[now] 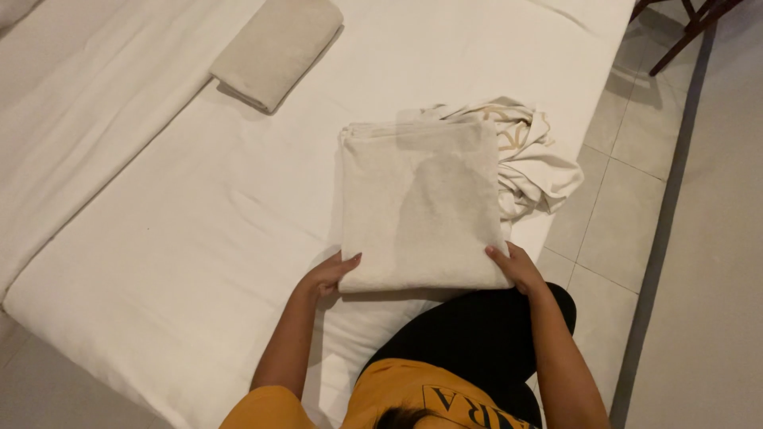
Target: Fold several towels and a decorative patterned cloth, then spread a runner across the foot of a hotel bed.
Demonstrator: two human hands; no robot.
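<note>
Seen from the head camera looking down, a folded cream towel (420, 205) lies flat on a bed (183, 222) covered with a white sheet, near the bed's right edge and close to the person's knee. The left hand (327, 276) grips the towel's near left corner, fingers curled under the edge with the thumb on top. The right hand (517, 266) grips the near right corner in the same way, fingertips pressed on the cloth's upper face and the rest of the hand beneath or beside the edge. Both hands are closed on the towel's near hem, one at each end, with the towel's body stretching away from the person toward the middle of the bed. Just behind and to the right of the towel, touching its far right side, sits a crumpled white cloth (534, 163) with tan lines on it, partly tucked under the towel's edge and hanging toward the side of the bed. Farther off, near the top left, a second folded towel (276, 49) rests on the sheet, well apart from the one in hand. To the right of the bed runs a pale tiled floor (628, 151), with dark wooden furniture legs (690, 28) showing at the upper right corner.
</note>
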